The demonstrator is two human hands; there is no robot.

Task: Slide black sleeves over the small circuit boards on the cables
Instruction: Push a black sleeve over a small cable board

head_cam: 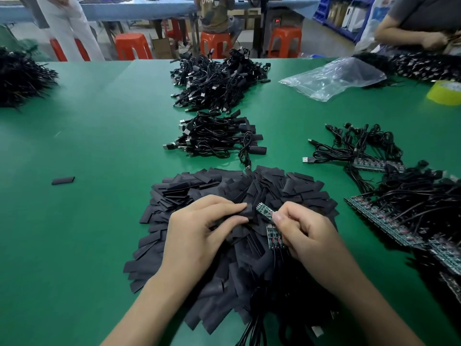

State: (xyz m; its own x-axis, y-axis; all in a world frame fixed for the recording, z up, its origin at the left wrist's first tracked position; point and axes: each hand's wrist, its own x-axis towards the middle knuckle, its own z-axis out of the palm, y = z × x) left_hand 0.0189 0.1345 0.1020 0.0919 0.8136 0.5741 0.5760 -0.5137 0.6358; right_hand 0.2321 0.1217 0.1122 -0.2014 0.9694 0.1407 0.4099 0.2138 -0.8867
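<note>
left hand (199,228), lower centre of frame: grip narrow, thumb and fingers pinching one black sleeve (247,212). right hand (301,231): grip closed on a small green circuit board (265,211). the board's free end points at the sleeve's mouth, just beside it; cannot tell whether it has entered. a second board (274,237) hangs under the right fingers, its black wires running toward the bottom edge.

both hands sit over the heap of loose sleeves (224,186), which fills the lower centre of the green table (99,221). above the heap: a small bundle of sleeved cables (217,138), then a bigger cable pile (217,81).

right side: bare-board cables (399,208) in rows, near the right forearm. upper right: plastic bag (334,78), yellow tape roll (445,92), another person (424,26) at the far edge. upper left: dark cable mound (20,76). one stray sleeve (63,180) lies alone at left.

widest stretch of green surface shows at left and lower left. red stools (132,46) stand beyond the far edge.
</note>
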